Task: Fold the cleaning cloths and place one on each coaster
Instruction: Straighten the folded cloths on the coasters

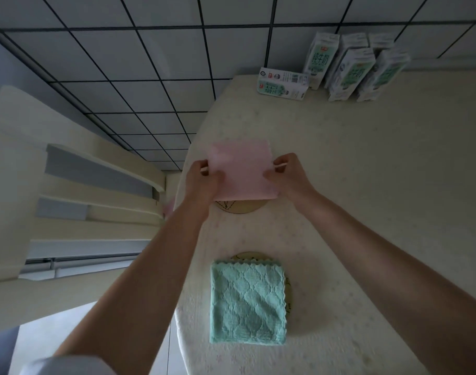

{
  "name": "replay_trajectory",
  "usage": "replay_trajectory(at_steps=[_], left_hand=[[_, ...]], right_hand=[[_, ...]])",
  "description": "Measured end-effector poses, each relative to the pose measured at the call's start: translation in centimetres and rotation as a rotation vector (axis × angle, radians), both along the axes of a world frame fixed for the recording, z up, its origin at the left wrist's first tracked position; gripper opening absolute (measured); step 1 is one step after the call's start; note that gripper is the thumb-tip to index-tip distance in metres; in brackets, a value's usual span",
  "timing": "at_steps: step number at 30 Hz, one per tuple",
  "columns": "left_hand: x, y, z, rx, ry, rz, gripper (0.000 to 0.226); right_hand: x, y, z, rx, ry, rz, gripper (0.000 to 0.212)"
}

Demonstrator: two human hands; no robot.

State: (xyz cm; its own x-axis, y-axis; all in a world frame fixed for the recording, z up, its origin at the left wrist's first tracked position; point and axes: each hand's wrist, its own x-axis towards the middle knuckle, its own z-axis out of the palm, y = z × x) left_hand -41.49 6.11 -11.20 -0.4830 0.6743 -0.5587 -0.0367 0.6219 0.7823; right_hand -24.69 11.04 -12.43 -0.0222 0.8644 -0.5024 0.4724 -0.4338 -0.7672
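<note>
left hand [201, 180] and right hand [288, 174] each pinch a side edge of the folded pink cleaning cloth [242, 171], arms stretched forward, cloth over the far round wooden coaster [239, 208], not let go yet. folded green textured cloth [247, 301] already on the near round coaster [247, 255]. judging by that, only this placement left

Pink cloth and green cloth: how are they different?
The pink cloth is pinched by the left hand and right hand over the far coaster; the green cloth lies untouched on the near coaster. The pink cloth looks smooth; the green cloth shows a diamond weave and zigzag edges. Both are folded square.
</note>
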Motion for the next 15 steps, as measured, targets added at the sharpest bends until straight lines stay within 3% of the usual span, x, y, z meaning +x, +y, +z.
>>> replay_trajectory(at_steps=[6, 15], left_hand=[[-0.8, 0.0, -1.4, -0.068, 0.249, -0.111, 0.035], [-0.9, -2.1, -2.0, -0.039, 0.401, -0.103, 0.033]], right_hand=[[-0.5, -1.7, -1.4, 0.112, -0.113, 0.043, 0.026], [-0.3, -3.0, -2.0, 0.204, -0.276, 0.195, 0.015]])
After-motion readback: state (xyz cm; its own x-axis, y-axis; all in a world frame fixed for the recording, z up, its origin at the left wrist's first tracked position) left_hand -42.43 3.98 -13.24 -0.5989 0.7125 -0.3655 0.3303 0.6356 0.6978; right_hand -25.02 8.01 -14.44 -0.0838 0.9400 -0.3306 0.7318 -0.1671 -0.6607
